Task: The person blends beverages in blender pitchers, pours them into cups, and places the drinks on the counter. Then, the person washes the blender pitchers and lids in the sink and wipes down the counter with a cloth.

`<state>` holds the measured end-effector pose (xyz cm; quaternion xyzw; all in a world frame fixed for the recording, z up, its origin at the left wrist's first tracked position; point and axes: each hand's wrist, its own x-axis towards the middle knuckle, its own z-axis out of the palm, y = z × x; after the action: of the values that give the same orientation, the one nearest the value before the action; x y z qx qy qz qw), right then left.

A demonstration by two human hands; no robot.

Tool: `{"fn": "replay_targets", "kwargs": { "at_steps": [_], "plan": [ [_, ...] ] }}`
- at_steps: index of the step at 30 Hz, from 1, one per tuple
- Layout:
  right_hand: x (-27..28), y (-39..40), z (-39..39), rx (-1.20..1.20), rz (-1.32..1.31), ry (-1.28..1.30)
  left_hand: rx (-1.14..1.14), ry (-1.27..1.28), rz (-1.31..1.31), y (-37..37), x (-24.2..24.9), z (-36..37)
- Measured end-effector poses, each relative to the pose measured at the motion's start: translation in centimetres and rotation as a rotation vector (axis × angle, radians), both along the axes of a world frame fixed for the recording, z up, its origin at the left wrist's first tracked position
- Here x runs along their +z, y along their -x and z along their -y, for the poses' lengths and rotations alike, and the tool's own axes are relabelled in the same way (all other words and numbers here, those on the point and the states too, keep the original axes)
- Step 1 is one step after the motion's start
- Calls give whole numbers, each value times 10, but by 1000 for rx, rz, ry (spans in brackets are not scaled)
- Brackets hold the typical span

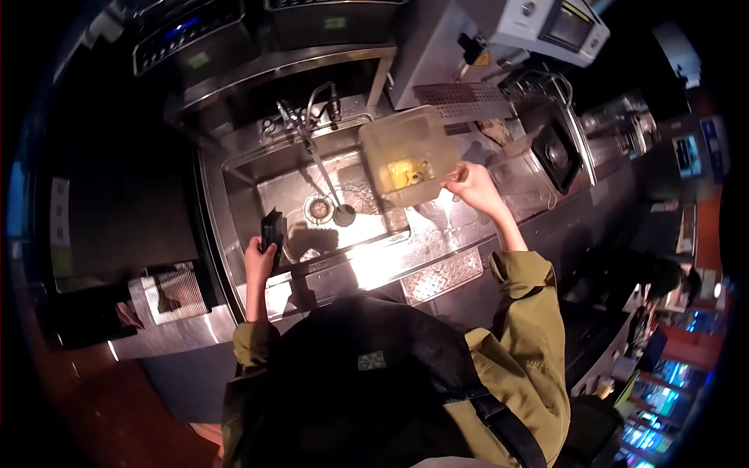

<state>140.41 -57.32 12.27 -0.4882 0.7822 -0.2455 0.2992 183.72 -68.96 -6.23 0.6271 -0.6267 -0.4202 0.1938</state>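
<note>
On the left, my left hand (pixel 260 259) is closed around a dark black object (pixel 272 228), narrow and upright, over the left front rim of the steel sink (pixel 248 234). Its exact kind I cannot make out. A translucent plastic tub (pixel 406 132) rests at the right side of the sink, partly over the basin. Yellow pieces (pixel 402 173) lie in the bottom of it. My right hand (pixel 473 189) is closed at the tub's right front corner, thumb and fingers at its rim.
A tap (pixel 318 105) with a hose stands behind the basin, its head near the drain (pixel 318 208). Right of the tub are a perforated metal shelf (pixel 466 101) and a black square tray (pixel 556 156). A ridged metal plate (pixel 443 274) lies along the front edge.
</note>
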Motion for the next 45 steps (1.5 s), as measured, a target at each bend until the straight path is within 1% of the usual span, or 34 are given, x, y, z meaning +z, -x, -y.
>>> {"fn": "replay_targets", "kwargs": {
  "at_steps": [2,4,6,7,10,11,12,14,15,16,17,20,21,23,24,25,26,27,28,29,31,34,36,37,38,39,40,42,44,45],
  "plan": [
    [7,-27,25,151,-99,0,29,7,-27,7,14,2],
    [-10,-49,52,297,-153,-89,36,74,-90,9,14,5],
    [-48,-67,77,325,-169,-168,68,76,-157,13,20,7],
    [-66,-72,84,378,-143,-157,89,77,-190,13,21,8],
    [-106,-82,93,492,11,-170,83,97,-211,6,7,9],
    [-120,-89,95,527,-40,-163,93,40,-179,5,9,8],
    [-141,-96,99,534,-60,-177,106,35,-169,4,10,6],
    [-163,-106,111,505,6,-147,121,26,-146,2,10,3],
    [-181,-105,119,488,22,-158,125,46,-157,-1,2,1],
    [-191,-104,129,469,37,-169,132,29,-149,-3,5,-1],
    [-201,-101,135,440,135,-187,136,12,-141,-4,10,-3],
    [-227,-93,148,340,154,-162,161,3,-106,-6,16,-9],
    [-244,-89,149,308,184,-130,161,11,-107,-6,18,-11],
    [-296,-75,150,237,215,-73,163,13,-109,-6,21,-13],
    [-295,-81,153,199,234,-45,161,3,-107,-7,22,-15],
    [-291,-82,153,181,311,-54,158,-9,-103,-7,23,-15],
    [-311,-75,153,68,473,-150,177,-45,-117,-6,26,-12],
    [-340,-65,149,79,522,-156,193,-87,-131,-4,29,-13],
    [-343,-67,147,88,572,-163,209,-131,-144,-2,31,-14],
    [-344,-71,140,58,593,-104,196,-67,-163,1,30,-14],
    [-332,-86,130,86,640,-119,191,-85,-149,5,30,-15],
    [-354,-81,113,81,419,-210,179,-74,-152,16,34,-9],
    [-400,-85,86,-76,-229,-155,171,-41,-142,22,32,-7],
    [-435,-83,76,-301,-98,-451,167,-46,-161,23,28,-5],
    [-448,-89,59,-288,18,-608,162,-53,-179,24,23,-7],
    [-444,-100,50,-197,140,-743,155,-60,-195,24,18,-8],
    [-457,-109,41,-107,202,-787,176,-134,-189,26,19,-9],
    [-473,-123,53,-22,177,-775,156,-115,-170,29,21,-10],
    [-495,-133,62,17,117,-778,133,-124,-155,27,21,-14],
    [-506,-136,62,24,97,-778,128,-135,-181,21,12,-19]
  ]
}}
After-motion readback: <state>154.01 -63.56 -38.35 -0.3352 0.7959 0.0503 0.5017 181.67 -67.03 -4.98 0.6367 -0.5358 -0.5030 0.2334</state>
